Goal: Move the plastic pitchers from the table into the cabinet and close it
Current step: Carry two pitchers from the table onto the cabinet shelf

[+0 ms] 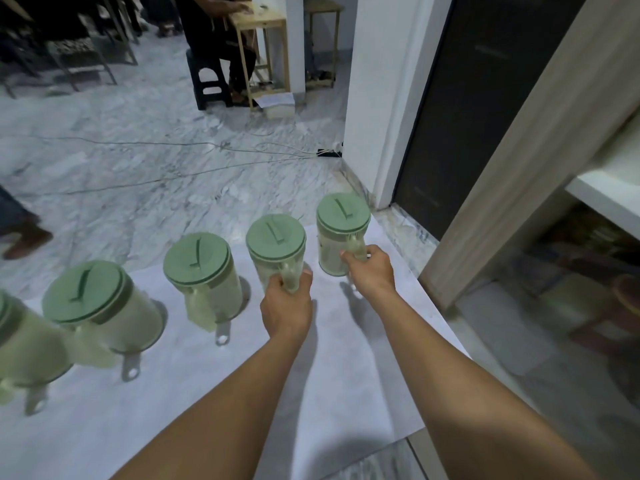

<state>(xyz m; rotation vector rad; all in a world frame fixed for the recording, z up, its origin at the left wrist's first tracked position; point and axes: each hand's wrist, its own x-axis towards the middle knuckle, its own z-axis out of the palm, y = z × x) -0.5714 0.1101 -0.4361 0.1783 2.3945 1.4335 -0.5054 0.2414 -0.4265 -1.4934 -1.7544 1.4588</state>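
Several translucent plastic pitchers with green lids stand in a row on the white table. My right hand grips the handle of the rightmost pitcher. My left hand is closed around the handle of the second pitcher from the right. Both pitchers are upright, near the table's far right end. Three more pitchers, a third pitcher, a fourth pitcher and a partly cropped fifth pitcher, stand to the left. The cabinet is open at the right, with a white shelf inside.
A dark glass door and a white pillar stand beyond the table's right end. Cables run across the marble floor. A person sits on a black stool at a wooden stand farther back. A shoe shows at the left.
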